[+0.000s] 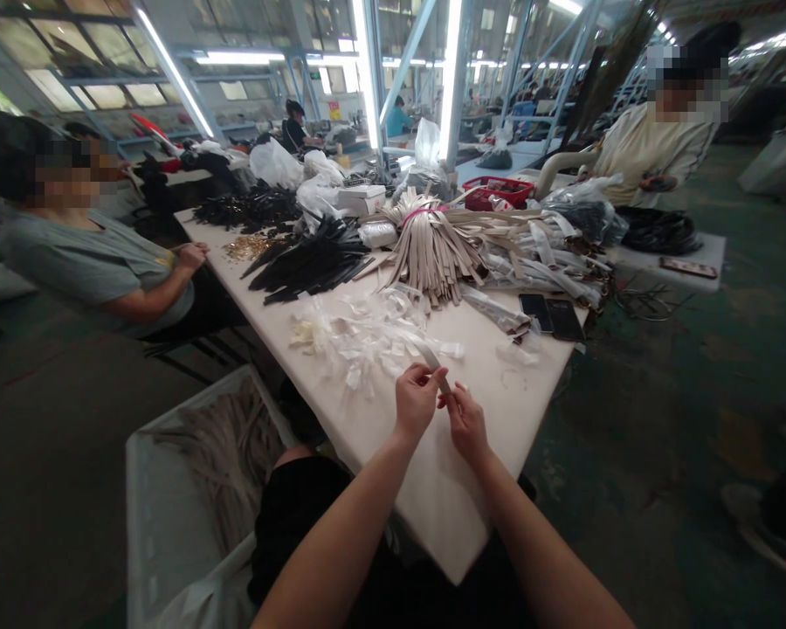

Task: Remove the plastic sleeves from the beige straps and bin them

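Between my two hands runs a pale grey-beige strap, its far part reaching away over the table. My left hand pinches it between thumb and fingers. Just to the right and slightly lower, my right hand grips the strap near its close end. Beyond my hands lies a loose heap of clear plastic wrappers. Farther back, a big bundle of beige straps is gathered by a pink tie. My fingers partly hide the strap's near end.
Black straps and small gold-coloured pieces lie at the left. Plastic-wrapped straps, two dark phone-like objects and a red basket are to the right. A white bin of straps stands beside my left leg. Co-workers sit left and right.
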Demonstrator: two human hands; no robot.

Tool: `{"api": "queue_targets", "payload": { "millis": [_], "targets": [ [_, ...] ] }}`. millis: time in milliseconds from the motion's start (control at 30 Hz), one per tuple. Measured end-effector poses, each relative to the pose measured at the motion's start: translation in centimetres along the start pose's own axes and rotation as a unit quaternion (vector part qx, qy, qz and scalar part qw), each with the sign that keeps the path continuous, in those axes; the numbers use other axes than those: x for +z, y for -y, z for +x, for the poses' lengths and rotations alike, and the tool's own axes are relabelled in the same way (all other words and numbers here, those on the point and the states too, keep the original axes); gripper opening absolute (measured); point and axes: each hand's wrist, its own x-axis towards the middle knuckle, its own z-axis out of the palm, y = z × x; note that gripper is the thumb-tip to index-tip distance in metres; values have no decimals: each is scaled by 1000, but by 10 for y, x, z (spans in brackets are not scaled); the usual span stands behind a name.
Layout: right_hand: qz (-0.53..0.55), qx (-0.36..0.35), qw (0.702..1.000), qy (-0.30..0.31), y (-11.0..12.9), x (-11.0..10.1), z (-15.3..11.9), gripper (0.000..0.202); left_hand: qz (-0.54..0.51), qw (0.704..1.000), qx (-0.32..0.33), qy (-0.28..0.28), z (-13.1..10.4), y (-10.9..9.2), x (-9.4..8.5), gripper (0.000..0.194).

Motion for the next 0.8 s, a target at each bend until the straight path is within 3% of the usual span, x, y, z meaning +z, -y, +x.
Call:
{"api": "queue_targets", "payload": {
  "millis": [167, 300, 433, 667, 800],
  "targets": [
    [-1, -7, 1000, -8, 0, 1, 0, 32, -17, 999, -40, 11, -5, 4, 0, 46],
    [-3, -18, 1000, 0, -1, 1, -2, 34, -57, 995, -84, 0, 7, 10, -3, 45],
    [-21, -17, 1000, 4, -4, 2, -3, 31, -107, 984, -136, 31, 16, 19, -2, 55],
    [-45, 16, 999, 10, -11, 4, -5, 35, -129, 974, -177, 59, -11, 45, 13, 62],
    [-32, 35, 999, 13, -9, 3, -4, 37, -142, 966, -201, 81, -14, 47, 15, 61]
  ]
}}
